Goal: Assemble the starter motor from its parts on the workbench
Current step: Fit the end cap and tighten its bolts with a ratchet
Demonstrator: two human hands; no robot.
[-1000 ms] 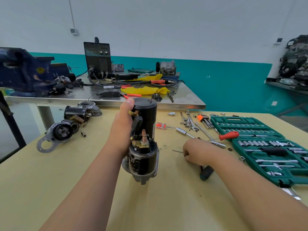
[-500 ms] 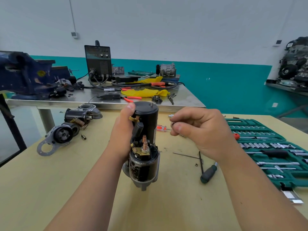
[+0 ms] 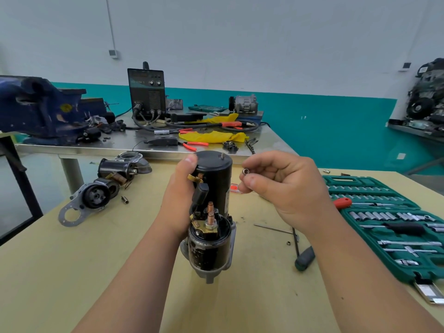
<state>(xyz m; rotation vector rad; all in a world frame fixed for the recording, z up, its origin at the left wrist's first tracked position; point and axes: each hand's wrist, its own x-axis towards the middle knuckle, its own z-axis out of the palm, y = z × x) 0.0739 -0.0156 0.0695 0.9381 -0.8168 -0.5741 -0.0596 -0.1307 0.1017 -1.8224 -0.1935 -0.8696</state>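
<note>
My left hand [image 3: 179, 195] grips the black starter motor [image 3: 213, 188] upright above the yellowish workbench [image 3: 72, 272], fingers wrapped round its left side. The solenoid [image 3: 209, 246] with copper studs faces me at the bottom. A thin stud sticks up from the motor's top cap. Just right of that cap, my right hand [image 3: 283, 188] pinches a small silver nut [image 3: 245, 171] between thumb and forefinger.
Other starter parts [image 3: 96, 193] lie at the left of the bench. An open green socket set [image 3: 389, 219] fills the right. A dark-handled screwdriver [image 3: 304, 257], a thin rod and a small nut lie below my right hand. A steel table with a welder stands behind.
My right hand rose from the bench with the small nut pinched in it and has come up beside the motor's top. The left hand keeps holding the motor upright.
</note>
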